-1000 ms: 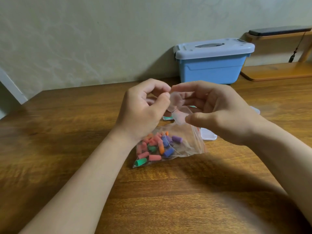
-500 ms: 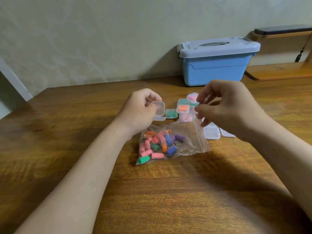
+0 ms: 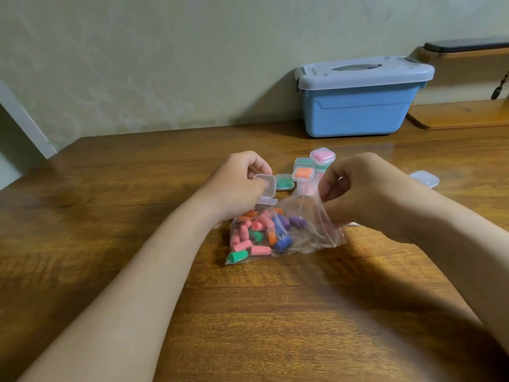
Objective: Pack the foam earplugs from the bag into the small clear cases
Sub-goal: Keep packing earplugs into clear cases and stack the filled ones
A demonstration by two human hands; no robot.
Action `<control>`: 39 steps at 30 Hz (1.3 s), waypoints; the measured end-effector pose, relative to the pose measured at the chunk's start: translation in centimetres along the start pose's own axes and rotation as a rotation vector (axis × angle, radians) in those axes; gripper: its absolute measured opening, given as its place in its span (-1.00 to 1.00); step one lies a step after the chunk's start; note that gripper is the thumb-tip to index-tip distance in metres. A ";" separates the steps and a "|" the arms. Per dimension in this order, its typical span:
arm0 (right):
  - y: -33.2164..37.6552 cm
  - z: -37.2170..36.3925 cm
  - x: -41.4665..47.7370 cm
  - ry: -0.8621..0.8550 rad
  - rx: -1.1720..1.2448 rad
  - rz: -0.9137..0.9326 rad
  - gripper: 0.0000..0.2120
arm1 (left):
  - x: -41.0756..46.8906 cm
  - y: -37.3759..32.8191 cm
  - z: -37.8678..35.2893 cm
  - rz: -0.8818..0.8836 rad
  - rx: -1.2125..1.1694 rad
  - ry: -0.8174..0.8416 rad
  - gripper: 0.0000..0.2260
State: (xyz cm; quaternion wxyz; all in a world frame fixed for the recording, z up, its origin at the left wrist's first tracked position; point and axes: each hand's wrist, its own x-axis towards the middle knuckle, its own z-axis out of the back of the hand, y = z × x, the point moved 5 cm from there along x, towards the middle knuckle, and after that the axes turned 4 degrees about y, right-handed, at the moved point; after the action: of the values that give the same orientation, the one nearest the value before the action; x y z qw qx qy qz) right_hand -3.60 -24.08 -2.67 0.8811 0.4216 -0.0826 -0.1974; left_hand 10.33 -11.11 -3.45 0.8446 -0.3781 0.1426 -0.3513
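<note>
**Wooden table, earplug bag between two hands**

Brown and glossy, the table runs back to a pale wall. A blue storage box with a grey lid stands against that wall. To its right is a low wooden shelf.

Near the middle of the table lies the clear plastic bag. Its bottom rests on the wood and its mouth is raised toward the right. The foam earplugs are heaped in the bag's left end: mostly pink, with some orange, green, blue and purple.

The left hand is curled around an open clear case, held just above the bag's left end with its lid hanging beneath. I cannot tell whether anything is in it.

The right hand pinches the bag's upper edge and lifts the film off the table.

Beyond the hands is a cluster of filled cases, closed and touching one another. They show green, orange and pink foam, and the pink one sits highest. Another clear case lies apart on the table, past the right wrist.
</note>
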 end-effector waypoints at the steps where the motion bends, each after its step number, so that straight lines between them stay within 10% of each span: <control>1: 0.0 -0.3 0.0 0.022 0.009 0.006 -0.89 | 0.0 0.0 0.0 -0.001 0.005 0.001 -0.87; 39: 1.2 -5.1 -0.3 0.175 -0.166 0.325 -0.79 | 0.0 0.4 -0.6 0.024 -0.051 0.060 -0.86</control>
State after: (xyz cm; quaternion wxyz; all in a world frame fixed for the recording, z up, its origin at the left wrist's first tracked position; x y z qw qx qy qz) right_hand -2.00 -19.69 -4.95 0.9370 0.3441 -0.0558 -0.0215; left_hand 10.21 -11.20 -4.14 0.8341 -0.3871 0.1815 -0.3486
